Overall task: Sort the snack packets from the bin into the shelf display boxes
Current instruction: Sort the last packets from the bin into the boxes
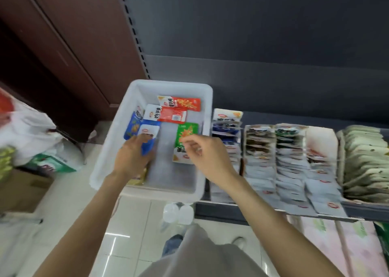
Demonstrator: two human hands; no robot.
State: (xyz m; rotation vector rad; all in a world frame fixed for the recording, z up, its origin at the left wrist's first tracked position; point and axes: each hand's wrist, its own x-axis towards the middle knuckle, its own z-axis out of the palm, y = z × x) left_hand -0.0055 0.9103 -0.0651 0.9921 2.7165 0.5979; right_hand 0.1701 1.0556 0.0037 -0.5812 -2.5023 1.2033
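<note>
Shirt: grey cloth (202, 255) fills the bottom edge, nearest the camera; both forearms reach forward from it.
Bin: white plastic bin (207, 100) sits at the left end of the shelf (231, 210), its near rim overhanging the shelf's front edge.
Left hand: left hand (131, 156) is inside the bin at its left wall; fingers (145, 137) curl onto a blue packet (148, 133), gripping it at its near end, though blur hides the exact pinch.
Right hand: right hand (207, 156) hovers over the bin's right side; its fingers are loosely curled and hold nothing that I can see.
Green packet: green packet (186, 140) lies flat on the bin floor by the right wall, directly under the right fingertips and partly covered by them; touching or just above, I cannot tell.
Other packets: red packets (179, 109) lie toward the bin's far wall; more blue ones lean on the left wall.
Display boxes: display boxes (260, 150) stand in a row along the shelf right of the bin, packed with upright packets.
Handling: packets look light, thin and glossy; likely slippery and easily creased; best pinched by a sealed edge or corner, lifting one edge off the floor first.
Risk: two may slide up together.
</note>
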